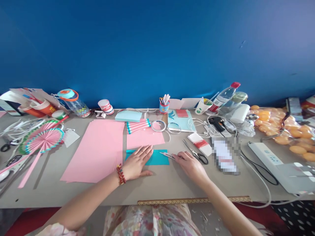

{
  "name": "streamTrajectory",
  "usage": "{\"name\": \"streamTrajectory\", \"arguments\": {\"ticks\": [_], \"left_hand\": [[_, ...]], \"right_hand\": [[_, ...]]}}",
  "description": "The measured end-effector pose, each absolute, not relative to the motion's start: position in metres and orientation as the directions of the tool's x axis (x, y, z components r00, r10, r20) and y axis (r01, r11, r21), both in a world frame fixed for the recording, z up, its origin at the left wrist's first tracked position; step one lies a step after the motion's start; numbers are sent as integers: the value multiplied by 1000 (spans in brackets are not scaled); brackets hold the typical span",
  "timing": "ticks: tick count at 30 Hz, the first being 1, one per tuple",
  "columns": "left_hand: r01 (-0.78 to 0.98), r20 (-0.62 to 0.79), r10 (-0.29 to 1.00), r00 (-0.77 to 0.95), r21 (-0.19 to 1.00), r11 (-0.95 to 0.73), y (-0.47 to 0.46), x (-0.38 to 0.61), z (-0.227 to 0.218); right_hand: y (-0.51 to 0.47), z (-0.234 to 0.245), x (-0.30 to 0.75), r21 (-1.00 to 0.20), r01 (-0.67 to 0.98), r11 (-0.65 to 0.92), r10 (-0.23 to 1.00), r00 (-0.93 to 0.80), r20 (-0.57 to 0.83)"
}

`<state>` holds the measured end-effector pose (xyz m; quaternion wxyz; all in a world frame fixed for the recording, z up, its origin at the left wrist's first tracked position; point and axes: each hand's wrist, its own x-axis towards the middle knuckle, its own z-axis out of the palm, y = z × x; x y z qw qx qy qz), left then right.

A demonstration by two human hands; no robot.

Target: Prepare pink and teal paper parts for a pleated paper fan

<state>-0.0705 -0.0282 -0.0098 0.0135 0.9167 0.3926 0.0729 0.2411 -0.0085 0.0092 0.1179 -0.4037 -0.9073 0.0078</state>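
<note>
My left hand (136,162) lies flat with fingers stretched out on a teal paper sheet (159,158) at the middle of the grey table (172,183). A beaded bracelet is on that wrist. My right hand (190,165) is closed round a thin silvery tool (166,154) whose tip rests on the teal paper's right part. What kind of tool it is I cannot make out. A small pink sheet (145,138) lies just behind the teal paper.
A large pink sheet (98,150) lies left of my hands. Scissors (197,153) lie right of my right hand. Folded paper fans (41,139) are far left, a pen cup (164,105) and bottle (222,96) at the back, a power strip (267,154) and orange balls (283,131) at right.
</note>
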Motion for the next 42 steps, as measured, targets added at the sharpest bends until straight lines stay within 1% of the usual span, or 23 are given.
{"name": "streamTrajectory", "arguments": {"ticks": [4,12,19,25,37,42], "left_hand": [[720,106,724,681,84,-689,-27,-65,-12],[721,122,726,677,89,-688,-28,-66,-11],[726,105,727,679,49,-686,-28,-65,-11],[726,91,727,680,49,-685,-29,-65,-10],[730,82,732,676,57,-681,-28,-64,-9],[731,91,733,674,62,-679,-29,-64,-9]], "right_hand": [[-8,13,246,-138,730,670,739,-638,214],[-7,10,246,-130,718,683,726,-652,219],[-3,4,245,-89,703,705,701,-673,237],[-3,2,244,-69,697,713,690,-682,244],[-1,1,240,-67,686,724,681,-696,229],[-3,1,232,-94,683,724,685,-697,213]]}}
